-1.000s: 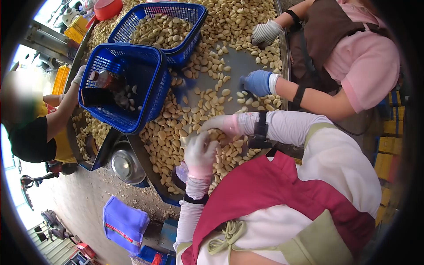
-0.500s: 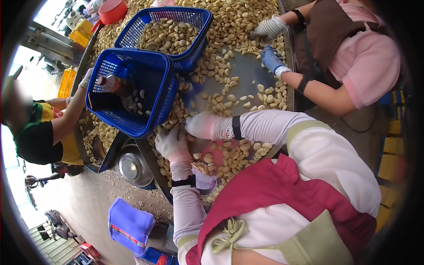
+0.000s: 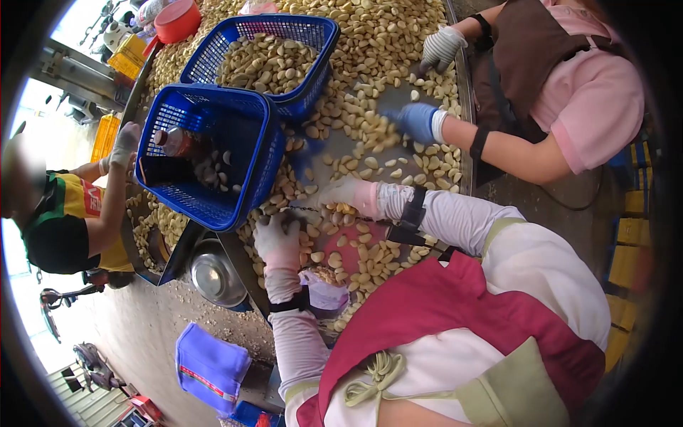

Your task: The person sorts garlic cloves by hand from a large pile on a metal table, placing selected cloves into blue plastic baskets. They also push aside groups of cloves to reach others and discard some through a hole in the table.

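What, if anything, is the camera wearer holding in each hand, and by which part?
Cannot be told: the left hand and right hand are over pale pieces; no grip shows clearly.

My camera looks forward and down from my head, close above my left hand point(image 3: 277, 243), right hand point(image 3: 343, 193) and the table point(image 3: 393, 99). Its wide, dark-rimmed view catches my apron point(image 3: 405, 313) at lower right.

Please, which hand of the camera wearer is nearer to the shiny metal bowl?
Left. The left hand is at the pale pieces, across the table edge from the metal bowl; the right hand is farther over the table.
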The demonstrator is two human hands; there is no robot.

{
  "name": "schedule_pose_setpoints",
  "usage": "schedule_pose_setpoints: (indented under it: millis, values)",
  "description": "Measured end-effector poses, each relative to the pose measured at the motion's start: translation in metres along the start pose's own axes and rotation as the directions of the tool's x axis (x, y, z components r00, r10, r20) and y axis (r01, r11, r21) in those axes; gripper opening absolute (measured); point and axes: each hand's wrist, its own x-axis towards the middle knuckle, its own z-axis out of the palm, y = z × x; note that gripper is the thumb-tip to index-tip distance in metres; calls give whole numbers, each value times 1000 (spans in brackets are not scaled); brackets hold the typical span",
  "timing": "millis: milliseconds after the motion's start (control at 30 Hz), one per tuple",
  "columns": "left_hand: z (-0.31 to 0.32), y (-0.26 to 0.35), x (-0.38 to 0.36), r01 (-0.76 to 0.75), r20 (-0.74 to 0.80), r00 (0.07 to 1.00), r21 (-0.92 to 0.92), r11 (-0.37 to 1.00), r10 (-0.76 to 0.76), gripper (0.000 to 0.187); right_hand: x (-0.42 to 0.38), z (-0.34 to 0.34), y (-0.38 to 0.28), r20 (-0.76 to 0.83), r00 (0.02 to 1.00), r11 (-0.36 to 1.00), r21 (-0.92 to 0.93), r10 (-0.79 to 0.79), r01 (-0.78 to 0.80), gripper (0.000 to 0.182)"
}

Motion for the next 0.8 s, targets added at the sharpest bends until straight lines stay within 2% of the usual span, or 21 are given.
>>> schedule_pose_setpoints:
  millis: [33,67,133,200,267,333,400,533,600,733,767,800]
  values:
    - [-1,-8,-4,-33,-33,999,-216,976,27,29,2,-3,5,1,1000,1000,5,5,-5,23]
    - [0,-12,-9,-30,-27,999,-214,976,25,29,8,-8,10,20,1000,1000,-14,-15,15,23]
    - [-12,-8,-15,-94,11,996,24,995,94,30,10,-5,12,43,999,999,-36,-33,35,22]
    - [-8,-6,-18,-140,-21,990,81,987,142,31,14,9,12,-50,995,978,-193,-86,74,23]
    - [-6,3,-16,-88,-55,994,159,983,98,27,25,16,20,-8,996,977,-193,-87,84,25]
    - [-1,3,-16,-73,-89,992,175,982,89,24,21,23,17,32,996,976,-196,-87,91,27]
    - [2,3,-16,-57,-115,991,127,990,72,24,10,25,13,44,987,899,-409,-152,157,28]
    - [7,0,-22,-104,-70,991,180,978,118,24,16,19,28,14,993,916,-383,-120,116,30]
    - [5,4,-22,-147,-125,976,214,966,176,21,18,16,32,17,993,919,-375,-120,117,31]
    - [1,16,-14,-118,-110,983,217,969,144,16,15,13,35,-23,997,911,-408,-68,53,33]
    - [-2,23,-14,-164,-110,981,-41,986,159,19,11,13,36,-56,998,963,-269,-26,10,33]
    - [-9,35,-17,-197,-105,979,-300,933,173,22,6,11,38,-83,996,992,-120,27,-36,33]
